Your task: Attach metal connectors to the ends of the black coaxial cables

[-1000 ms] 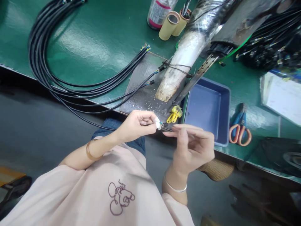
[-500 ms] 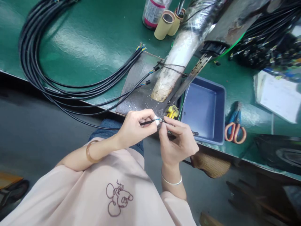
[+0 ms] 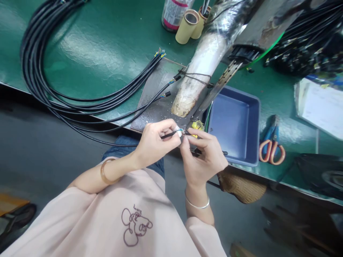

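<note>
My left hand (image 3: 155, 141) pinches the end of a thin black cable (image 3: 168, 135) just in front of the green bench edge, one fingertip wrapped in white tape. The cable's stripped coloured wires (image 3: 182, 132) stick out between both hands. My right hand (image 3: 205, 155) is closed with its fingertips pinching at those wire ends, and a dark slim tool shaft (image 3: 223, 152) pokes out from its far side. Both hands meet close under the yellow-tipped part (image 3: 197, 125) of a bench fixture.
A bundle of black cables (image 3: 53, 91) loops over the green bench (image 3: 102, 46) at left, ends on a dark metal plate (image 3: 158, 96). A wrapped machine arm (image 3: 206, 60) slants above a blue tray (image 3: 235, 125). Orange-handled scissors (image 3: 272, 148), cardboard tubes (image 3: 186, 26) and a can lie around.
My right hand, open with fingers stretched a second ago, has moved left and closed onto the wire ends. My left hand has kept its grip on the cable.
</note>
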The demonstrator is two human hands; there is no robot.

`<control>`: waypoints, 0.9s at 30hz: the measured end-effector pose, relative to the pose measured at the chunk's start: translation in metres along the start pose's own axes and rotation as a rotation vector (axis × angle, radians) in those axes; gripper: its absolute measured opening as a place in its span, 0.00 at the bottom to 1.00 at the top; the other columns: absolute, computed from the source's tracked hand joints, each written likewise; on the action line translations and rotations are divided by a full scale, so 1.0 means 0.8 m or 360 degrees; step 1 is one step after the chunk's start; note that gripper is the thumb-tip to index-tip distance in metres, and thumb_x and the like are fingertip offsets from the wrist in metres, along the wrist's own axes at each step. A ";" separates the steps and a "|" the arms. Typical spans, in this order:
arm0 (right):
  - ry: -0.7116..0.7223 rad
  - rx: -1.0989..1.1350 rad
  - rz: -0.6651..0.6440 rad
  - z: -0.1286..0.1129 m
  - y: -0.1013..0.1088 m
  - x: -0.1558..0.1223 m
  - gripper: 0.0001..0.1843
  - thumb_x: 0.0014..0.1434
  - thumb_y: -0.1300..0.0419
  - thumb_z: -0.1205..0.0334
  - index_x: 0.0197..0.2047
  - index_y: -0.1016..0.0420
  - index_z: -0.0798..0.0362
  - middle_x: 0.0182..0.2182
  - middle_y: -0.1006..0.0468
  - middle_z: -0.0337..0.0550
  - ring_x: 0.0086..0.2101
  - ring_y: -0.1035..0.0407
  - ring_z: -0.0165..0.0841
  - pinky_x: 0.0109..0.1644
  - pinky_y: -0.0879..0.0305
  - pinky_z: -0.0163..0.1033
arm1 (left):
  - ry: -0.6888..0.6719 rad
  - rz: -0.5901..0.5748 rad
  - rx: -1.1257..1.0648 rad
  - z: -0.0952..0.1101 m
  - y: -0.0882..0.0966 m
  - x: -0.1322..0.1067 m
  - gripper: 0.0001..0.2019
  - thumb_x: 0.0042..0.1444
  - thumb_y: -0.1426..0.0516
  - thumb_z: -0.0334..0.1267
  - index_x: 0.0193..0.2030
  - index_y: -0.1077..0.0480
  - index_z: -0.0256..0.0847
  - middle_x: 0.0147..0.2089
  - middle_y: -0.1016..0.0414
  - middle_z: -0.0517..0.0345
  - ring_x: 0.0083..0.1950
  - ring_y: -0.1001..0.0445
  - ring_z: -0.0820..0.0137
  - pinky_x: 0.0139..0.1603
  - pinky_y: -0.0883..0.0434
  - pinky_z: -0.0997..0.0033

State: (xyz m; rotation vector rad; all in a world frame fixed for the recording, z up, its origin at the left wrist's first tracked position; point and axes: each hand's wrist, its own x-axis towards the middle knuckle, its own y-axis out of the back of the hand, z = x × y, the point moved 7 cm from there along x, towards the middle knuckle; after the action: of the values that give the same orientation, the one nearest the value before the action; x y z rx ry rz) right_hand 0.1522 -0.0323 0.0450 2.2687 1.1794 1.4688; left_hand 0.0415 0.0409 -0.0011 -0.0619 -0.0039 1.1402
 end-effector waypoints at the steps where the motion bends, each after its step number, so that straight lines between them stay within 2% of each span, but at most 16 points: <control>1: 0.0025 -0.0035 -0.0006 -0.001 0.000 0.001 0.08 0.57 0.33 0.74 0.34 0.26 0.52 0.36 0.16 0.41 0.38 0.19 0.31 0.40 0.23 0.34 | -0.0003 0.0003 0.0006 0.001 0.000 0.001 0.05 0.52 0.44 0.33 0.27 0.35 0.37 0.22 0.42 0.68 0.24 0.44 0.81 0.25 0.45 0.80; 15: 0.0153 -0.0168 0.0016 -0.017 0.003 0.015 0.10 0.56 0.32 0.75 0.34 0.26 0.51 0.36 0.15 0.41 0.37 0.19 0.31 0.41 0.22 0.35 | 0.0002 0.0023 -0.0005 0.013 0.001 0.001 0.06 0.53 0.44 0.33 0.27 0.36 0.38 0.22 0.44 0.68 0.24 0.46 0.80 0.25 0.46 0.79; 23: 0.0271 -0.0307 -0.0118 -0.019 0.002 0.004 0.11 0.57 0.32 0.72 0.34 0.30 0.51 0.39 0.15 0.42 0.37 0.18 0.31 0.41 0.22 0.31 | 0.0072 -0.0013 0.0008 0.006 0.001 0.001 0.06 0.52 0.44 0.34 0.26 0.36 0.37 0.22 0.43 0.67 0.24 0.45 0.80 0.26 0.46 0.78; 27: 0.0283 -0.0339 -0.0115 -0.019 0.002 0.001 0.10 0.58 0.32 0.72 0.35 0.29 0.51 0.39 0.15 0.42 0.36 0.18 0.30 0.41 0.23 0.31 | 0.0080 -0.0033 0.0028 0.002 0.000 0.000 0.06 0.52 0.44 0.35 0.26 0.35 0.37 0.22 0.43 0.67 0.24 0.45 0.80 0.26 0.46 0.78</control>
State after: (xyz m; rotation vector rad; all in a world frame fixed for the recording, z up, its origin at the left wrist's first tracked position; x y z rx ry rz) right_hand 0.1404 -0.0368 0.0543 1.9706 1.0787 1.7075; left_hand 0.0414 0.0410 0.0002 -0.0748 0.0498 1.1173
